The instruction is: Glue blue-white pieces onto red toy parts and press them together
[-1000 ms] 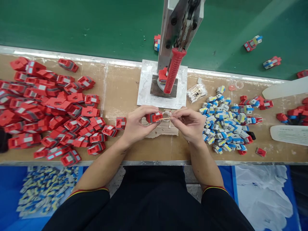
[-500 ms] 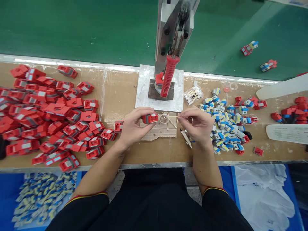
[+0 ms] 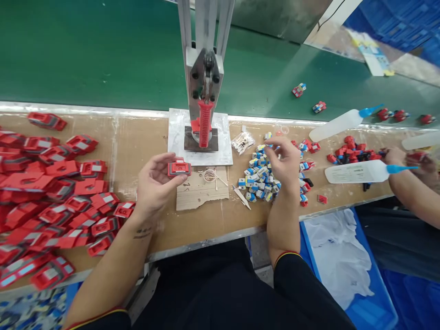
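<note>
My left hand (image 3: 156,183) grips a red toy part (image 3: 179,168) between thumb and fingers, in front of the press's metal base plate (image 3: 176,137). Over the pile of white, blue and yellow parts (image 3: 259,176) is my right hand (image 3: 283,158), its fingers curled together; whatever they may hold is too small to make out. A small round clear dish (image 3: 209,175) with cotton swabs beside it rests on a torn cardboard piece (image 3: 192,195) between my hands.
The press's red handle (image 3: 205,123) rises behind the dish. Many red parts (image 3: 58,183) lie at the left. At the right are white bottles (image 3: 357,172), a heap of red pieces (image 3: 350,149) and another person's hand (image 3: 395,156). A green belt (image 3: 137,59) runs behind.
The view has swung to the right. My right hand has moved away from the dish to the white and blue pile; my left hand still has the red part, now turned.
</note>
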`<state>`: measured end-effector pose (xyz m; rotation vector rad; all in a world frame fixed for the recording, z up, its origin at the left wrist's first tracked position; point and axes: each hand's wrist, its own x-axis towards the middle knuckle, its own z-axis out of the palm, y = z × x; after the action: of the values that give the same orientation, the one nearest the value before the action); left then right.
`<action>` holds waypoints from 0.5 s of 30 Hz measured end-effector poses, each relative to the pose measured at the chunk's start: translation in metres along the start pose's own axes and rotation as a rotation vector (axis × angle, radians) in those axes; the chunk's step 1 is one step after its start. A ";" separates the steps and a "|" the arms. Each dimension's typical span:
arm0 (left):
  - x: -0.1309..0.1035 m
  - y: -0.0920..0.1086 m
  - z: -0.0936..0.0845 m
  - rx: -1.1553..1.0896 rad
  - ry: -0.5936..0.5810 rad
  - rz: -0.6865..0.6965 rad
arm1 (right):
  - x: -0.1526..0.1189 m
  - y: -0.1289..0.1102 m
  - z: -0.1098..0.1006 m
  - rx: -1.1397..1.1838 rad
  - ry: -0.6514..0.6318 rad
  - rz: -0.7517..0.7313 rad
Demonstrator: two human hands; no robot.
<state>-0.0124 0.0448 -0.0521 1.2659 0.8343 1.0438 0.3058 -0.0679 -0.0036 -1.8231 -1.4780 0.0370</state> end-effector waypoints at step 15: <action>-0.002 -0.001 0.008 -0.401 -0.080 -0.128 | 0.024 0.061 0.008 0.020 -0.223 0.068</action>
<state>-0.0056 0.0407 -0.0518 0.8971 0.5985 0.9912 0.3600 -0.0452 -0.0342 -1.9010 -1.5601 0.2967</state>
